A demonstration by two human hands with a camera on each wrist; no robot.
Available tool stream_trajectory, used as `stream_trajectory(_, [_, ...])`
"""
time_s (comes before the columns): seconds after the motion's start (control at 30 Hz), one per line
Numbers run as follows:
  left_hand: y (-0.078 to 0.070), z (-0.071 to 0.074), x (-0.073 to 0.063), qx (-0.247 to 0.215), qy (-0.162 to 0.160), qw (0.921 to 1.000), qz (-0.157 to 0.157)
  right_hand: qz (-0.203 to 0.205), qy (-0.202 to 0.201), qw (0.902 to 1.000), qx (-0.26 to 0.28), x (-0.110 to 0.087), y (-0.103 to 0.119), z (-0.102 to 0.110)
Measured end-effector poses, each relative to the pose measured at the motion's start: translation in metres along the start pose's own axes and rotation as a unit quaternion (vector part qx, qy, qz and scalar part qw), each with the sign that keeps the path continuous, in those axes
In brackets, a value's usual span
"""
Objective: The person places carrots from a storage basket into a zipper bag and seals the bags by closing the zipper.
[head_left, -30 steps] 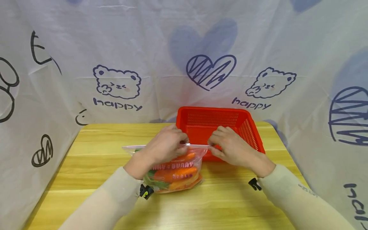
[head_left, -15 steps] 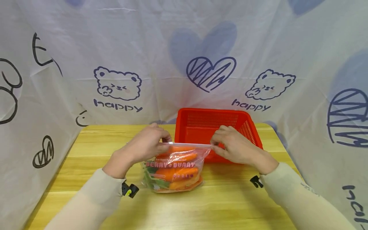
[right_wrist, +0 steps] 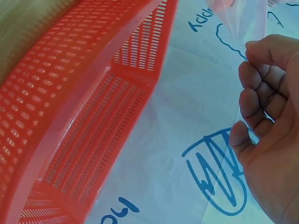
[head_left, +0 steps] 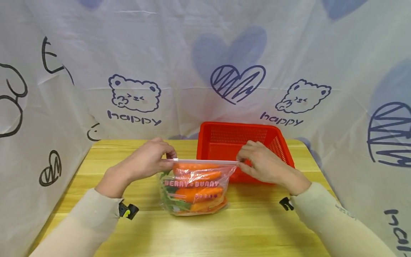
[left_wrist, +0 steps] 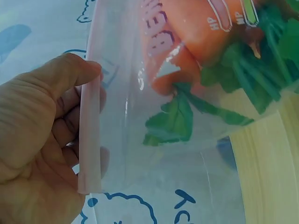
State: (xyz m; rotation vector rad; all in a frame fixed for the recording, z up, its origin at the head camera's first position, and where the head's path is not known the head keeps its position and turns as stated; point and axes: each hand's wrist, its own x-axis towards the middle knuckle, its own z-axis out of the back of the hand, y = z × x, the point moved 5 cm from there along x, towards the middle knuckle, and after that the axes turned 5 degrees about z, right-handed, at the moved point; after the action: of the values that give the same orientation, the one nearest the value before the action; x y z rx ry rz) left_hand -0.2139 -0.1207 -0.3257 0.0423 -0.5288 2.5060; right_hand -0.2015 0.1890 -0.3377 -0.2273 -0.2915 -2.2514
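A clear slider zip bag (head_left: 196,196) with pink lettering stands upright on the table, full of orange carrots (head_left: 199,194) with green tops (head_left: 171,200). My left hand (head_left: 149,159) pinches the bag's top strip at the small white slider (head_left: 174,159), near its left end. In the left wrist view, the thumb lies on the pinkish zip strip (left_wrist: 89,140) and the fingers curl behind it. With thumb and index finger, my right hand (head_left: 260,162) pinches the right corner of the strip, which is stretched taut between both hands.
Directly behind the bag and right hand, a red perforated plastic basket (head_left: 237,130) stands at the back of the wooden table (head_left: 205,239). A printed white cloth (head_left: 179,46) hangs around the back and sides.
My left hand has moved left along the bag's top strip, carrying the white slider from the middle toward the left end. My right hand stays at the right corner, barely shifted.
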Motion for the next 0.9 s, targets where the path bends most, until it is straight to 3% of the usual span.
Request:
stream_trajectory(0.3, [0.006, -0.002, 0.000, -0.017, 0.000, 0.9997, 0.015, 0.000, -0.006, 1.0000, -0.007, -0.003, 0.000, -0.003])
stream_trajectory(0.73, [0.004, -0.007, 0.003, -0.017, -0.011, 0.9998, 0.003, -0.015, -0.003, 0.9999, -0.008, -0.007, -0.005, -0.006])
stream_trajectory(0.9, [0.012, -0.001, -0.001, -0.030, -0.018, 0.9994, -0.004, -0.006, -0.006, 1.0000, 0.000, -0.005, -0.006, -0.004])
